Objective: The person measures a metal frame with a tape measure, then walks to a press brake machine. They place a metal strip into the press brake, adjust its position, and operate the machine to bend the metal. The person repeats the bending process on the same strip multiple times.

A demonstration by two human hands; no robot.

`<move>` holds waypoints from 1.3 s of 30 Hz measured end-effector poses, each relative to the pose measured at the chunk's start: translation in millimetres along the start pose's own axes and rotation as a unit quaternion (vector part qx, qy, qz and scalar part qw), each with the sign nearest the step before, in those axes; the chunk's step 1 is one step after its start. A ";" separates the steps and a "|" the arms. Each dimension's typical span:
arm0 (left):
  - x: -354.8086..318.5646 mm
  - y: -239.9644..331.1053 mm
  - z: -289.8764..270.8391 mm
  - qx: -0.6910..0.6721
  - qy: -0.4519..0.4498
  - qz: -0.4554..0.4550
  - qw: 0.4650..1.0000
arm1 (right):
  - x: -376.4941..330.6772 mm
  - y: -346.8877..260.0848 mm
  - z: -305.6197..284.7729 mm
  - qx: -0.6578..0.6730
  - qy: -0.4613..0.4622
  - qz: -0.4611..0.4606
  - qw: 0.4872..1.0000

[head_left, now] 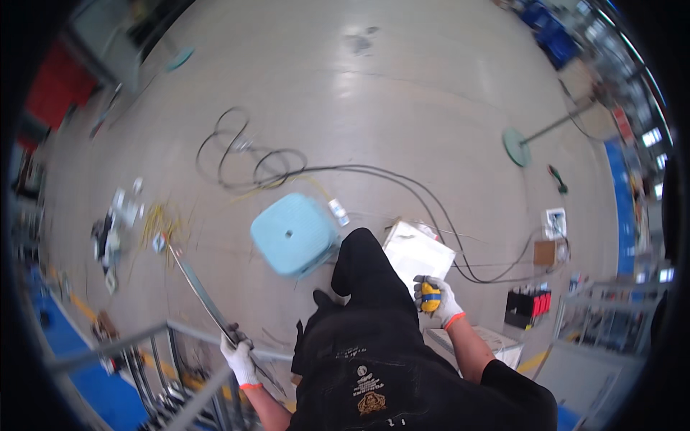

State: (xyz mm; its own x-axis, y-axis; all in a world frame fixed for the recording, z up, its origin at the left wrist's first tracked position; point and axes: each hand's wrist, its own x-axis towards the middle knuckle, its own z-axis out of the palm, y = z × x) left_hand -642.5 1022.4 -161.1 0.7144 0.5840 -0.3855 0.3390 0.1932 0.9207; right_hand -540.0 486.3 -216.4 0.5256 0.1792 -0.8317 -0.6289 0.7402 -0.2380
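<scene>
In a white glove with dark fingers, my left hand [239, 356] is closed around a long thin grey strip [201, 289]. The strip slants from the upper left down past my hand, and its far end lies near a tangle of yellow strands [159, 221]. My right hand [444, 300], gloved the same way, grips a rounded yellow and dark tape measure [430, 297]. Just beyond that hand a white flat-topped box [420, 251] sits on the floor. A light blue stool [291, 233] stands ahead of my legs, apart from both hands.
Black cable [359, 169] loops across the floor and runs right. A metal frame [108, 355] is at the lower left. On the right are a black and red crate [528, 307], a cardboard box [550, 253], a green-handled tool [558, 179] and a post with a round base [516, 147].
</scene>
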 end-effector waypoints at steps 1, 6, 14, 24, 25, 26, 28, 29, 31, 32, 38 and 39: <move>15.6 9.7 35.4 0.016 -0.016 -0.017 1.000 | -0.8 -6.6 -10.9 0.019 0.029 -0.030 0.999; 94.8 56.4 193.2 0.168 -0.103 0.019 0.980 | 31.5 -85.6 -32.0 0.148 0.013 -0.076 0.986; 208.6 93.4 479.1 0.426 -0.229 0.058 0.873 | 137.0 -349.7 -0.4 0.193 -0.021 -0.082 0.977; 284.6 101.6 870.6 0.489 -0.251 -0.117 0.827 | 138.9 -720.7 41.1 0.298 -0.232 -0.234 0.896; 294.7 103.3 912.1 0.503 -0.265 -0.100 0.817 | 154.4 -750.4 41.0 0.319 -0.247 -0.237 0.884; 303.3 101.9 959.7 0.518 -0.284 -0.079 0.803 | 172.6 -775.2 33.2 0.335 -0.261 -0.249 0.871; 323.1 101.1 1059.2 0.536 -0.316 -0.053 0.781 | 204.6 -821.5 19.3 0.374 -0.227 -0.258 0.861; 337.4 106.0 1112.4 0.541 -0.333 -0.036 0.772 | 224.3 -849.6 16.5 0.397 -0.218 -0.259 0.853; 365.8 114.1 1217.0 0.547 -0.359 -0.010 0.756 | 258.3 -918.6 13.1 0.433 -0.201 -0.258 0.840; 381.5 124.4 1265.0 0.553 -0.371 0.004 0.746 | 276.5 -950.3 7.3 0.423 -0.162 -0.266 0.851; 439.9 188.3 1549.2 0.567 -0.419 0.046 0.708 | 306.5 -1198.8 35.5 0.504 -0.097 -0.309 0.801; 444.6 199.9 1598.5 0.566 -0.427 0.052 0.703 | 303.8 -1240.3 40.8 0.501 -0.095 -0.331 0.794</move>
State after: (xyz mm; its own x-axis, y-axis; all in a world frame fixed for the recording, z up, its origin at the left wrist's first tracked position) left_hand 721.4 60.4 -244.4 0.7146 -0.2318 -0.6600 0.1816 -0.8497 0.4950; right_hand 423.1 -350.9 -153.5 0.6883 -0.4392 -0.5774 0.5421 0.8403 0.0070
